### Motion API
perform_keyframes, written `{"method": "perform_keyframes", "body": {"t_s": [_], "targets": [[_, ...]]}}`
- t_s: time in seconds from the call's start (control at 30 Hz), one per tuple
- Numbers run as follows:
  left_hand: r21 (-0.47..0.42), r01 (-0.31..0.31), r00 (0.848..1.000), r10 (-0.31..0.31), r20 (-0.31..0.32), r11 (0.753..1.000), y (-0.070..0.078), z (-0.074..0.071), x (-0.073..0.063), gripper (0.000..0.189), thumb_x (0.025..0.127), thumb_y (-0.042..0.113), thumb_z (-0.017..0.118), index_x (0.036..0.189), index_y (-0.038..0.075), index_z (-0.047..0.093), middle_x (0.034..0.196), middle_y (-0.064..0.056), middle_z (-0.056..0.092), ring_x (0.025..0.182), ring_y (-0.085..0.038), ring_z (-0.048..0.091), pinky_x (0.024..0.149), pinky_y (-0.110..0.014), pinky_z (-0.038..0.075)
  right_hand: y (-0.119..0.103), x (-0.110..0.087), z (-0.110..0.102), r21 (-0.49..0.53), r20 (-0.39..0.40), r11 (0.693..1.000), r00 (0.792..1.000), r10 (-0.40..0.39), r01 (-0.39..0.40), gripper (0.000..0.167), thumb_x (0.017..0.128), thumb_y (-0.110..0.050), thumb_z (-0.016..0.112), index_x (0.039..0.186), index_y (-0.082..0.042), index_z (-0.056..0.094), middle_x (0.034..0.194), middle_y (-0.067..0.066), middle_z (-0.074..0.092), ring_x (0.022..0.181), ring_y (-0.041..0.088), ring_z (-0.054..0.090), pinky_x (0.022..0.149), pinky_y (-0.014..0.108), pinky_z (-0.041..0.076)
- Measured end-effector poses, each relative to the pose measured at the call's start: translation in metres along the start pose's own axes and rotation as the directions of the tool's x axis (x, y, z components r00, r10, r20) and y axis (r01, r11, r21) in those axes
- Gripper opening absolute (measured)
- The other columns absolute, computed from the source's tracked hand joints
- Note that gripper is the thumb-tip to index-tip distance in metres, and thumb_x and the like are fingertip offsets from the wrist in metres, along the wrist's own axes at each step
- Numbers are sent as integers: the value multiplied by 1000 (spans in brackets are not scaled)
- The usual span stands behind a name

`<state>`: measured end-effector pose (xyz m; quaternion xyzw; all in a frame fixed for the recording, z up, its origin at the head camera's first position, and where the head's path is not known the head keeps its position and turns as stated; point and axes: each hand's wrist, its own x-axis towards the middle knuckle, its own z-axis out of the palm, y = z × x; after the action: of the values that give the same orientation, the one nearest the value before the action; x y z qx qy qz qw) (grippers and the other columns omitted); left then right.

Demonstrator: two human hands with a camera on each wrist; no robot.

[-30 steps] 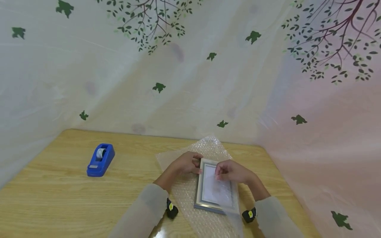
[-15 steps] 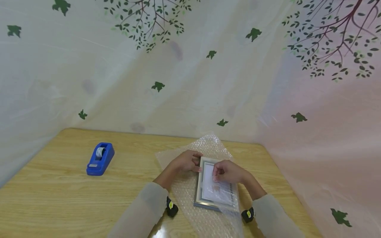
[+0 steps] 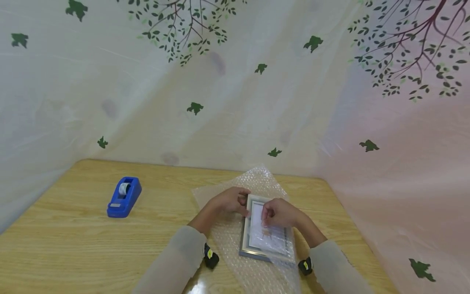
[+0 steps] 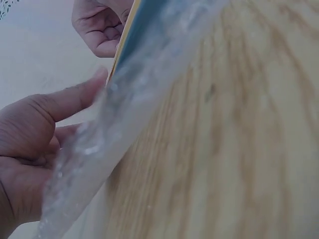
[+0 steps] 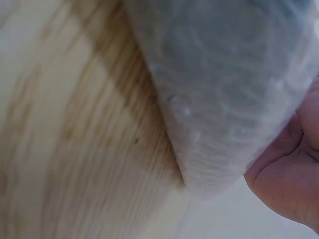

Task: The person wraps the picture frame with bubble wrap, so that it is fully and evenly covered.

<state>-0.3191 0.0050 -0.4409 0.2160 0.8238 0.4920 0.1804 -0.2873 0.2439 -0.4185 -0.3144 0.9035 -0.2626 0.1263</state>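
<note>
A silver-edged picture frame (image 3: 255,249) lies face up on a sheet of bubble wrap (image 3: 235,241), with a white sheet behind its front. Beside the frame's upper left edge is my left hand (image 3: 228,201); its index fingertip rests at the corner and its thumb touches the side. In the left wrist view that thumb (image 4: 75,99) is straight, and bubble wrap hides part of the other fingers. Over the middle of the frame, my right hand (image 3: 282,213) pinches a flap of the bubble wrap that is drawn across from the right. The flap covers the frame's right part.
A blue tape dispenser (image 3: 125,198) with a roll of tape stands on the left of the wooden table (image 3: 66,245). Behind the table hangs a pale curtain (image 3: 235,122) printed with leaves and branches. The bubble wrap's far corner lies near the table's back edge.
My right hand has shifted slightly left, drawing the bubble wrap flap a little farther across the picture frame. The left hand stays at the frame's upper left edge.
</note>
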Motion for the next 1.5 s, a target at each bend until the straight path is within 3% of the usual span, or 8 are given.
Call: {"method": "perform_keyframes", "body": {"t_s": [0.17,0.27,0.37,0.5,0.83,1.0,1.2,1.5], "targets": [[142,-8,999,2,43,990,3,3,0,103,70,25,97,153,0,41,139,-16,60,128,-31,58,109,-43,45,0,-1,0,26,-15,999,999,37,-36,16,83,-2,81,80,-11,68,70,-7,59,64,8,53,57,23,45],[245,-34,999,26,38,969,6,7,-1,108,65,30,100,151,-2,42,141,-16,59,128,-29,57,110,-41,44,-1,-2,0,42,-16,997,998,58,-58,16,83,-4,82,82,-11,67,70,-6,59,65,8,53,58,23,44],[336,-71,997,65,28,939,9,12,0,95,61,33,101,138,1,55,130,-11,62,119,-23,59,107,-37,45,-3,-3,0,52,-14,996,997,73,-72,16,84,-5,82,83,-10,67,71,-5,59,65,9,53,58,24,44],[406,-70,998,66,24,911,12,15,-1,86,59,36,102,128,6,60,122,-7,60,109,-17,57,104,-35,47,-4,-4,0,60,-20,995,997,80,-79,15,84,-4,82,84,-9,68,72,-3,60,66,11,53,58,24,45],[464,-56,998,48,30,884,12,17,-3,109,63,39,99,149,0,46,143,-17,53,130,-28,53,112,-38,41,6,-15,-7,42,-46,999,999,10,-8,11,87,-2,78,91,-9,70,84,-3,67,78,11,62,72,27,54],[457,-27,1000,17,26,889,14,16,-5,111,64,38,99,153,1,42,148,-17,49,135,-29,49,115,-40,38,14,-23,-15,23,-136,996,987,84,-81,18,84,1,78,96,-10,73,92,-1,70,88,17,64,81,35,55],[467,-33,999,24,26,883,18,16,-7,113,65,38,99,153,-2,41,149,-19,47,138,-31,47,115,-40,37,28,-29,-24,-12,-288,981,940,183,-195,21,85,-1,79,102,-10,72,104,3,70,102,25,63,94,50,53],[454,-28,999,15,32,891,19,15,-10,112,66,36,99,153,-2,40,149,-18,47,138,-30,47,116,-39,37,45,-32,-26,85,-292,963,918,270,-257,37,84,-15,85,117,-8,70,120,12,66,111,33,62,97,54,51]]}}
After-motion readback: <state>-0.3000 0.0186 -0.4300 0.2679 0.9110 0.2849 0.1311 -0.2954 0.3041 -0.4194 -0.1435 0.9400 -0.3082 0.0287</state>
